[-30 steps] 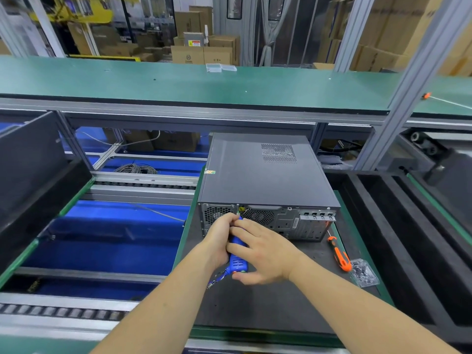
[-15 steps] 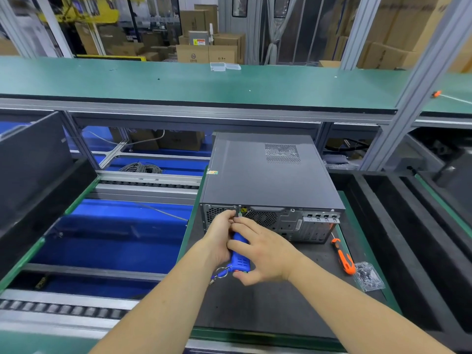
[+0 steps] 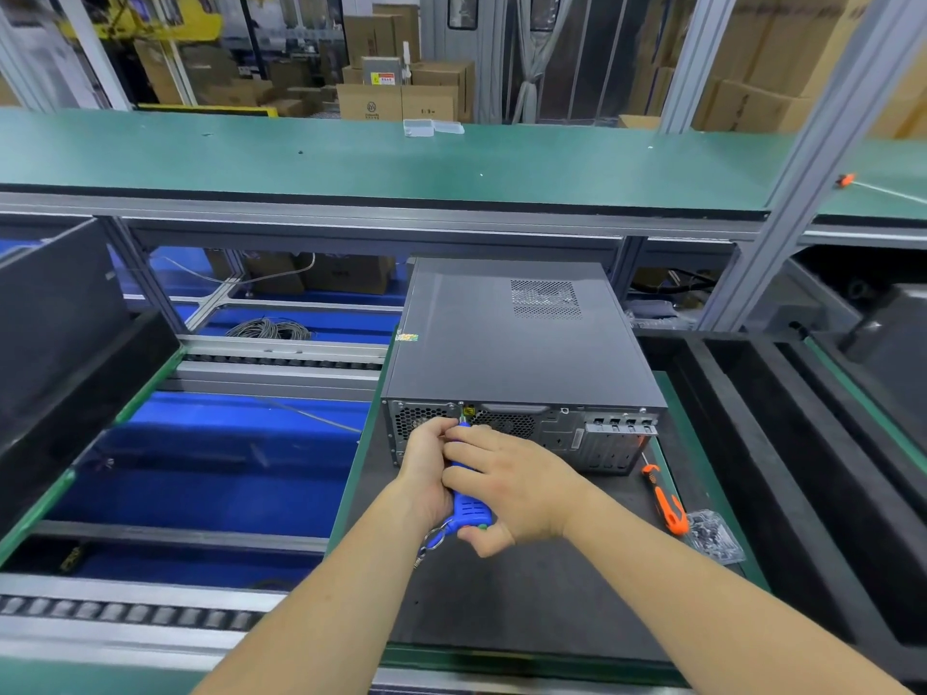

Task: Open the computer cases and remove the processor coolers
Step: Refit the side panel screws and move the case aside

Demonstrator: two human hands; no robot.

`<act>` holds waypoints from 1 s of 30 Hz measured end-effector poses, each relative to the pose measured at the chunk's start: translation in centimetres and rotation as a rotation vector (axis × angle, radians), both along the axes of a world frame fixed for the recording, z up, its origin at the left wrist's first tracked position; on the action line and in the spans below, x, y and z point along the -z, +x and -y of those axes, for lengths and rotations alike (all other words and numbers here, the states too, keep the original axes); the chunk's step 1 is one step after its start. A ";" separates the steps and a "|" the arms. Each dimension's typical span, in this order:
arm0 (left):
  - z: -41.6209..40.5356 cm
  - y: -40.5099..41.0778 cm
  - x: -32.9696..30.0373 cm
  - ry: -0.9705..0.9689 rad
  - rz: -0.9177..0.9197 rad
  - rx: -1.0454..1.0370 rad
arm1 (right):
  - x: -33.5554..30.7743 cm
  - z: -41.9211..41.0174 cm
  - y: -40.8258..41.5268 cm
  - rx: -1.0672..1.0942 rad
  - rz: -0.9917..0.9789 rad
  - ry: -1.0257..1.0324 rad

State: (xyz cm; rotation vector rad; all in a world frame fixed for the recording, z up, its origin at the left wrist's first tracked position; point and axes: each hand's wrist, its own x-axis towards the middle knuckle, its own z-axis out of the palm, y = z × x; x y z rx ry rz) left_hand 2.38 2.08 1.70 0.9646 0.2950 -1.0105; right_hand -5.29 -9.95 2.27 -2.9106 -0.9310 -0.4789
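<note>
On the dark mat (image 3: pixel 526 609) of the bench, a grey computer case (image 3: pixel 506 338) lies flat with its lid closed and its rear panel facing the person. The rear shows honeycomb vents at the left, a fan grille in the middle and a row of expansion slot covers (image 3: pixel 619 433) at the right. A small multicoloured sticker (image 3: pixel 406 337) sits at the left edge of the lid, and a perforated vent patch (image 3: pixel 546 299) lies toward the far right of the lid.

Just in front of the rear panel, both hands close round a blue electric screwdriver (image 3: pixel 469 509). Its tip points at the upper edge of the panel, beside a small yellow label (image 3: pixel 469 410). The left hand (image 3: pixel 426 469) wraps the front of the tool, a narrow grip with fingers curled near the bit. The right hand (image 3: pixel 511 489) holds the body from the right side, fingers laid over the top and thumb tucked under the rear end. A metal key ring (image 3: pixel 432 539) dangles from the back of the tool.

To the right of the case, on the mat, lies an orange-handled screwdriver (image 3: pixel 666 504), and just beside its handle a clear plastic bag of small screws (image 3: pixel 715 536). Left of the mat runs a roller conveyor (image 3: pixel 125 611) over blue flooring. Beyond the case stretches a long green shelf (image 3: pixel 351 158).
</note>
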 end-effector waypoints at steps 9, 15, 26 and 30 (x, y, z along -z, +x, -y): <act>-1.8 0.8 -0.2 -0.002 -0.006 0.090 | 1.0 -0.9 -0.1 0.033 0.076 -0.027; -2.1 0.7 -0.6 0.042 -0.005 0.071 | 0.4 -1.3 1.0 -0.037 0.058 0.064; -2.4 2.5 -1.3 0.435 0.210 0.162 | 1.0 -2.1 3.2 -0.285 -0.001 0.030; -3.0 2.2 -0.7 0.435 0.184 0.220 | 0.4 -2.6 4.0 -0.299 -0.008 -0.054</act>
